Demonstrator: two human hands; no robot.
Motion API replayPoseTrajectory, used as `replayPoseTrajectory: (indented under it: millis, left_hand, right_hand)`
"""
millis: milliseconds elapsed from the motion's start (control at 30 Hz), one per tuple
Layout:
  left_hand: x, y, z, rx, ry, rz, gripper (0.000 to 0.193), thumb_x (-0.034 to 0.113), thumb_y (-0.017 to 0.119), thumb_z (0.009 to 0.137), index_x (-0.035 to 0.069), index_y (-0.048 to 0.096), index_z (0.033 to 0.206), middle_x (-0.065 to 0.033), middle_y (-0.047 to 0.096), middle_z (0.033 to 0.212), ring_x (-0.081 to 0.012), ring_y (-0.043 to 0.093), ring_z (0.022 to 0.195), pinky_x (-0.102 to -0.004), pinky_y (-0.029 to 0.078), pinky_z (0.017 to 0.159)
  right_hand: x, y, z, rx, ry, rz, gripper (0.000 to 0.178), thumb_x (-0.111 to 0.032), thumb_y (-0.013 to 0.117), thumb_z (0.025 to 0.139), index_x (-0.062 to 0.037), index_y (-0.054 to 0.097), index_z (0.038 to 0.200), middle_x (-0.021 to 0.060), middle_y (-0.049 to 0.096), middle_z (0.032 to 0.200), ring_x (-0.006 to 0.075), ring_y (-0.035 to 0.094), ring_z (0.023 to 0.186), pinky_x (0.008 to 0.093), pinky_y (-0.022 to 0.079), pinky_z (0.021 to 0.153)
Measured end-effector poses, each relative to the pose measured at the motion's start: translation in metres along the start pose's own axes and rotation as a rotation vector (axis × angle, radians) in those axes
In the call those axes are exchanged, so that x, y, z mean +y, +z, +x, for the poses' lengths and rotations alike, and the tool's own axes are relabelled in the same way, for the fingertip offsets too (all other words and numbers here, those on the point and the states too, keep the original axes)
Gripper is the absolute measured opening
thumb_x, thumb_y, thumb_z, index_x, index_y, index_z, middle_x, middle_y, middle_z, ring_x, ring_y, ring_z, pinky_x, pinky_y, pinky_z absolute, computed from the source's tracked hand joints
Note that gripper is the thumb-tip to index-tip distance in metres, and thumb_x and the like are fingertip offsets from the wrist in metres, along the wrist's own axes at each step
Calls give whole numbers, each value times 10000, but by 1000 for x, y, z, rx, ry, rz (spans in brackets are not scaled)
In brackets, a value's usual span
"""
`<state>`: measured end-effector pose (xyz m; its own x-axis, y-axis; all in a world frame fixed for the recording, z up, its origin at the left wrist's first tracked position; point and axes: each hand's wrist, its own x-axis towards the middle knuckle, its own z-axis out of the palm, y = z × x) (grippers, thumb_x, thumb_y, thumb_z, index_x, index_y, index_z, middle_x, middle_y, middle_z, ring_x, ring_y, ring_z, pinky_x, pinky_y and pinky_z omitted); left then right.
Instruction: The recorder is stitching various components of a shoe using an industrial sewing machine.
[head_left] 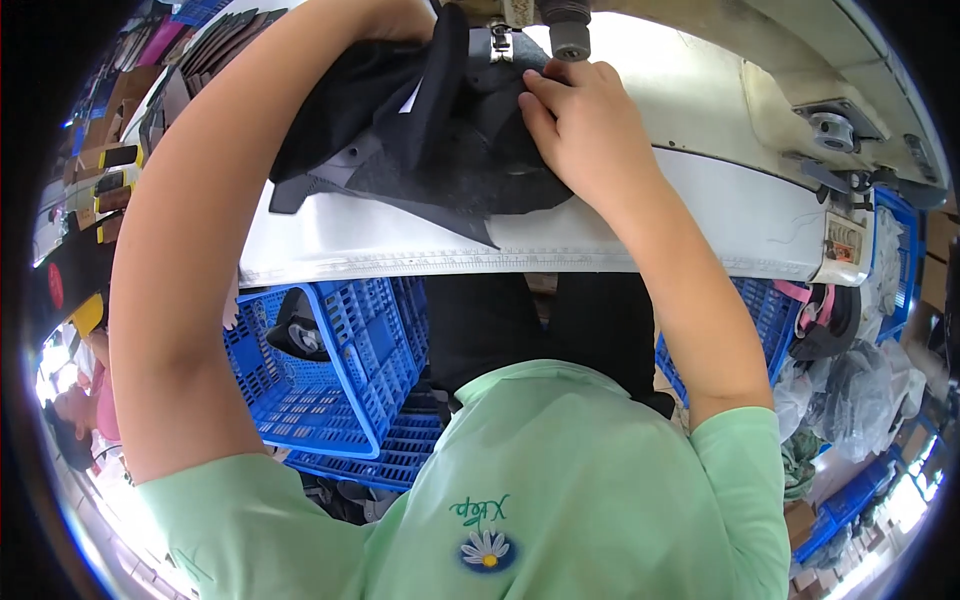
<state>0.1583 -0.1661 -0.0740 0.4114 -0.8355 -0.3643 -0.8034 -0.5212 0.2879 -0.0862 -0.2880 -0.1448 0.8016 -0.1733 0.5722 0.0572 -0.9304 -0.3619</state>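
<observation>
A black fabric piece (pixel 480 150), which looks like a shoe upper, lies bunched on the white sewing machine bed. Part of it stands up in a fold with a small white patch beside it, and a pointed flap hangs toward the near edge. At its far side is the metal presser foot (pixel 502 46). My right hand (pixel 580 110) grips the piece at its right edge, thumb and fingers bent on it just right of the foot. My left arm reaches round the left side; my left hand (pixel 398 18) is at the top behind the folded fabric, its fingers hidden.
A ruler strip (pixel 440 262) runs along the table's near edge. Blue plastic baskets (pixel 375 350) stand below, one holding a dark piece. Thread spools (pixel 112 180) and stacked flat pieces (pixel 225 45) are at left. Clear plastic bags (pixel 860 400) sit at right. Another person (pixel 100 400) is far left.
</observation>
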Motion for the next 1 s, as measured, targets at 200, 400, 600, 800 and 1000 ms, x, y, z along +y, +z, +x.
replayPoseTrajectory:
  millis: [200, 400, 600, 800, 1000]
  left_hand:
    - [-2, 0, 2, -4, 43, 28, 384, 325, 662, 898, 104, 676, 1212, -135, 663, 1223, -263, 612, 1119, -371, 468, 975]
    - [8, -10, 7, 2, 108, 104, 370, 313, 643, 912, 121, 671, 1227, -126, 654, 1250, -263, 600, 1146, -370, 458, 992]
    - [10, -33, 4, 130, 376, 422, 358, 301, 624, 925, 138, 667, 1242, -117, 645, 1278, -262, 588, 1173, -370, 448, 1010]
    - [69, -47, -143, 518, -249, 159, 221, 198, 601, 893, -13, 654, 852, -66, 645, 738, -121, 606, 670, -269, 482, 632]
    - [178, 71, -160, 565, 190, 105, 508, 58, 677, 711, -42, 593, 1202, -195, 616, 1207, -332, 583, 1178, -430, 484, 988]
  right_hand:
    - [-7, 4, 2, -32, 20, -58, 254, -209, 664, 867, -6, 746, 995, 141, 661, 941, 309, 602, 854, 412, 525, 747]
    - [-11, 8, 2, -55, 58, -92, 295, -253, 665, 884, -8, 741, 1031, 135, 669, 958, 291, 601, 870, 399, 523, 740]
    - [-3, -16, -6, -188, 118, 167, 500, -392, 729, 841, -11, 704, 1163, 166, 634, 1224, 353, 564, 1131, 440, 461, 975]
    - [22, -51, -8, -504, 40, 370, 498, -349, 690, 904, -41, 636, 1292, 146, 548, 1409, 281, 469, 1333, 381, 408, 1074]
    - [50, -54, 36, -796, 406, 762, 351, -243, 610, 979, -56, 650, 1273, 72, 696, 1131, 117, 602, 1059, 267, 447, 958]
